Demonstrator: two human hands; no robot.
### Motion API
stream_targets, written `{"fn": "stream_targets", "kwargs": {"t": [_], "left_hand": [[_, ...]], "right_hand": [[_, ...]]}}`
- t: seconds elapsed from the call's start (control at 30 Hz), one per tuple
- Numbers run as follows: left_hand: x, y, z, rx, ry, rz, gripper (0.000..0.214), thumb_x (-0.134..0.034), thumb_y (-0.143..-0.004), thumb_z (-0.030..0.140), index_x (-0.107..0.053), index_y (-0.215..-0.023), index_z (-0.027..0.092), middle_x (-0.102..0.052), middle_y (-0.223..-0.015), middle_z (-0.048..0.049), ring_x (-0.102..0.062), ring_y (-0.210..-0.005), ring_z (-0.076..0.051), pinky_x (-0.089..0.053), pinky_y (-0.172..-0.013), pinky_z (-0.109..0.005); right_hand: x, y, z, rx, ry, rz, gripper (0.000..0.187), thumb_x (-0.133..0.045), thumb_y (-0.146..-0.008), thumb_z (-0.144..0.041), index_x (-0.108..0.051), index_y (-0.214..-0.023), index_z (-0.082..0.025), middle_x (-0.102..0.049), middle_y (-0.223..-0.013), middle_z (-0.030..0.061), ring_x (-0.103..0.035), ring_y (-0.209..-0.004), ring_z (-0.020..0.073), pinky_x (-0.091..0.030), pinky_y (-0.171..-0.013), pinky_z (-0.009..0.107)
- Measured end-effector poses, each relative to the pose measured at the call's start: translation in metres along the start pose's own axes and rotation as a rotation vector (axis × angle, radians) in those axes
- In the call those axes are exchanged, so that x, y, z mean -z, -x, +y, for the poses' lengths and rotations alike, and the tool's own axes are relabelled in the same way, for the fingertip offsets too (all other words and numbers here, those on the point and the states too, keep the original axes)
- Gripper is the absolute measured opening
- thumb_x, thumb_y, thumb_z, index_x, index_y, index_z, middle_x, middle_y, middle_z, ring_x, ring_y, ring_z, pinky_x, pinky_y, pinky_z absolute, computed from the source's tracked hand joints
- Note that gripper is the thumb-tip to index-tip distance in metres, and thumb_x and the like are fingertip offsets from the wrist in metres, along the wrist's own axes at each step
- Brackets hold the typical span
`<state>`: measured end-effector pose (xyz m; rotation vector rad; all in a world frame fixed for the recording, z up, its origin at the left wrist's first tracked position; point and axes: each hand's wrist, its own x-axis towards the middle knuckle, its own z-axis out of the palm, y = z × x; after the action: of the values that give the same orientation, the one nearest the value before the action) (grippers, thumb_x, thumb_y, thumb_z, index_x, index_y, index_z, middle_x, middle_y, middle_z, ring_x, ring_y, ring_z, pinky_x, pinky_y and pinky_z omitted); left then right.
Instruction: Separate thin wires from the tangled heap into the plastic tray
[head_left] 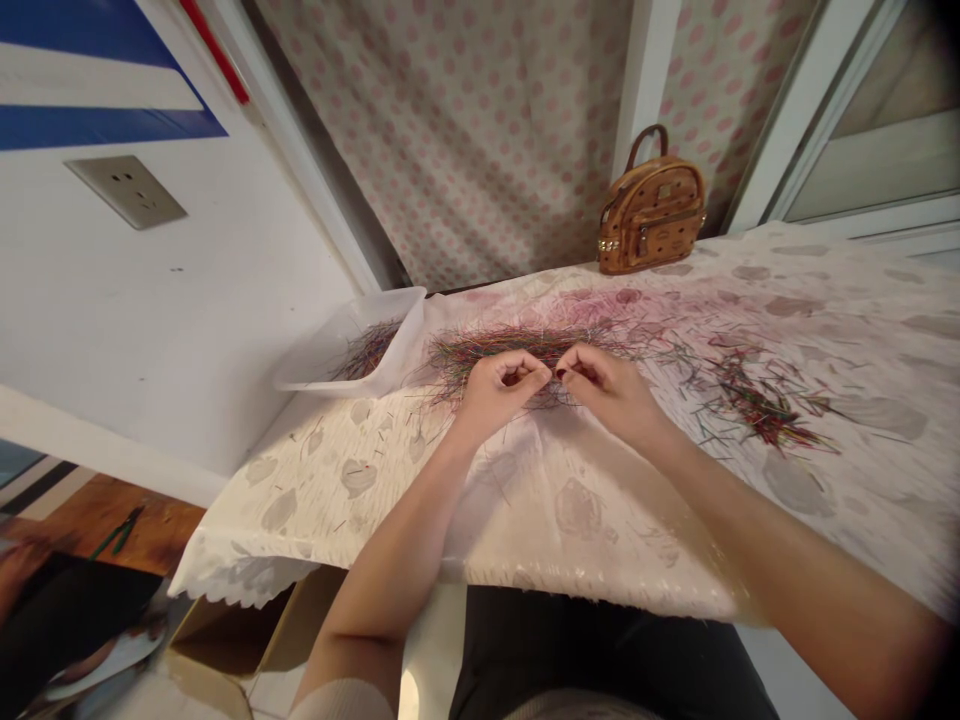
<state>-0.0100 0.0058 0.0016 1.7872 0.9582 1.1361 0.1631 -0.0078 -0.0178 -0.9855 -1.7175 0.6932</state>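
Observation:
A long heap of thin coloured wires lies across the cloth-covered table. Just in front of it, my left hand is closed, thumb and forefinger pinched together. My right hand pinches the same way, its fingertips almost meeting the left ones. Whatever is between the fingertips is too small to make out, perhaps a thin strand. To the right, a loose pile of short wire pieces is scattered on the cloth.
A white plastic tub with more wires stands at the left by the white wall. Against the curtain sits a small brown backpack. Below left are an open cardboard box, green-handled pliers and part of another person.

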Motion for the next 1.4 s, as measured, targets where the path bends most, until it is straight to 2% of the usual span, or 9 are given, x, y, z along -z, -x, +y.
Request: {"fn": "stream_targets", "kwargs": {"t": [0.1,0.17,0.33,0.47,0.73,0.9,1.03,1.17,1.4], "left_hand": [[0.001,0.000,0.001,-0.004,-0.011,-0.015,0.018,-0.067,-0.079,0.032,-0.066,-0.071,0.016,-0.061,-0.067,-0.0004,-0.050,-0.062,-0.010,-0.035,-0.060,-0.025],[0.004,0.000,0.002,0.027,0.055,-0.026,0.018,-0.068,-0.079,0.032,-0.068,-0.073,0.016,-0.063,-0.069,-0.0010,-0.052,-0.063,-0.010,-0.037,-0.062,-0.025],[0.011,0.000,0.004,0.177,0.201,-0.065,0.018,-0.071,-0.075,0.035,-0.070,-0.072,0.017,-0.055,-0.058,0.0014,-0.041,-0.052,-0.007,-0.029,-0.052,-0.025],[0.011,0.000,0.006,0.223,0.221,-0.107,0.021,-0.073,-0.072,0.037,-0.070,-0.071,0.017,-0.049,-0.054,0.0030,-0.031,-0.047,-0.006,-0.020,-0.048,-0.025],[0.011,0.000,0.006,0.156,0.182,-0.089,0.019,-0.072,-0.073,0.034,-0.068,-0.070,0.015,-0.057,-0.060,0.0010,-0.046,-0.058,-0.007,-0.035,-0.058,-0.023],[0.011,0.000,0.002,0.088,0.153,-0.099,0.019,-0.069,-0.078,0.032,-0.068,-0.071,0.014,-0.062,-0.069,-0.0006,-0.052,-0.064,-0.008,-0.039,-0.065,-0.024],[0.011,-0.002,-0.003,0.022,0.106,-0.101,0.020,-0.070,-0.078,0.033,-0.067,-0.072,0.014,-0.064,-0.073,-0.0019,-0.055,-0.070,-0.011,-0.040,-0.068,-0.024],[0.009,-0.001,-0.003,-0.031,0.005,-0.082,0.021,-0.067,-0.081,0.034,-0.065,-0.072,0.015,-0.060,-0.069,-0.0001,-0.049,-0.063,-0.009,-0.036,-0.061,-0.023],[0.000,0.003,0.002,-0.121,-0.164,-0.040,0.017,-0.062,-0.085,0.030,-0.068,-0.076,0.016,-0.062,-0.068,0.0003,-0.044,-0.059,-0.009,-0.032,-0.057,-0.024]], "right_hand": [[0.003,-0.002,0.000,-0.117,-0.253,-0.128,0.009,-0.050,-0.084,-0.022,-0.053,-0.076,-0.022,-0.048,-0.061,-0.0026,-0.044,-0.055,0.0130,-0.035,-0.054,0.028],[0.004,-0.002,0.000,-0.112,-0.291,-0.150,0.005,-0.050,-0.085,-0.023,-0.054,-0.082,-0.022,-0.051,-0.065,-0.0018,-0.047,-0.057,0.0134,-0.038,-0.055,0.028],[0.003,0.001,0.004,0.107,0.056,-0.053,0.015,-0.052,-0.089,-0.022,-0.055,-0.103,-0.023,-0.065,-0.093,0.0049,-0.062,-0.083,0.0192,-0.047,-0.074,0.034],[0.004,0.002,0.006,0.220,0.216,-0.066,0.014,-0.051,-0.092,-0.023,-0.055,-0.106,-0.024,-0.067,-0.099,0.0059,-0.064,-0.084,0.0197,-0.048,-0.075,0.034],[0.009,0.002,0.004,0.385,0.365,-0.010,0.012,-0.054,-0.094,-0.021,-0.057,-0.105,-0.022,-0.067,-0.095,0.0052,-0.063,-0.077,0.0169,-0.047,-0.068,0.029],[0.008,0.002,0.004,0.400,0.351,-0.014,0.012,-0.054,-0.094,-0.020,-0.058,-0.106,-0.022,-0.066,-0.095,0.0047,-0.062,-0.077,0.0163,-0.047,-0.069,0.029],[0.005,0.003,0.003,0.323,0.262,0.003,0.009,-0.053,-0.093,-0.021,-0.060,-0.099,-0.022,-0.066,-0.092,0.0037,-0.061,-0.077,0.0162,-0.045,-0.069,0.029],[0.000,0.003,0.002,0.165,0.086,0.026,0.005,-0.055,-0.090,-0.022,-0.060,-0.089,-0.021,-0.064,-0.083,0.0016,-0.058,-0.072,0.0150,-0.043,-0.067,0.029],[-0.004,-0.002,0.001,-0.315,-0.650,-0.047,0.014,-0.065,-0.079,-0.027,-0.056,-0.072,-0.019,-0.048,-0.061,-0.0037,-0.038,-0.050,0.0076,-0.027,-0.049,0.026]]}}
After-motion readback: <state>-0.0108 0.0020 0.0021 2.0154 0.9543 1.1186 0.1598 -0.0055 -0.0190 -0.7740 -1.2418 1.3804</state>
